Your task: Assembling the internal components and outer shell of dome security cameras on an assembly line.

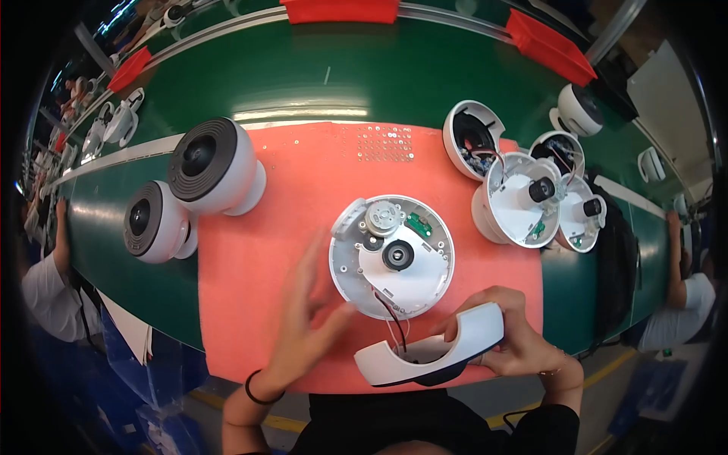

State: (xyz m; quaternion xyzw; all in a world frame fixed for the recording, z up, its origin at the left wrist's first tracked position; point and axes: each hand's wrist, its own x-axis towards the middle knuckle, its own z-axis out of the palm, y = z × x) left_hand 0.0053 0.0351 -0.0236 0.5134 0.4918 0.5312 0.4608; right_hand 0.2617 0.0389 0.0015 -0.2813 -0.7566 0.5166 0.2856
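In front of me on the red mat (258, 318) lies an opened round white housing (444, 277), showing a motor, a dark round part at its middle and a small green circuit board. My right hand (519, 334) grips a white curved cover (481, 326) with a dark underside, tilted over the mat's near edge. Thin wires (393, 312) run between the cover and the housing. My left hand (307, 318), slightly blurred, hovers left of the housing with fingers apart and nothing in them.
Two closed white-and-grey units (208, 163) (148, 220) stand at the left. Opened units with wires (523, 201) crowd the right side. Small metal screws (387, 142) sit in rows at the mat's far edge. Red bins (341, 9) line the green conveyor (379, 72). Other people work at both sides.
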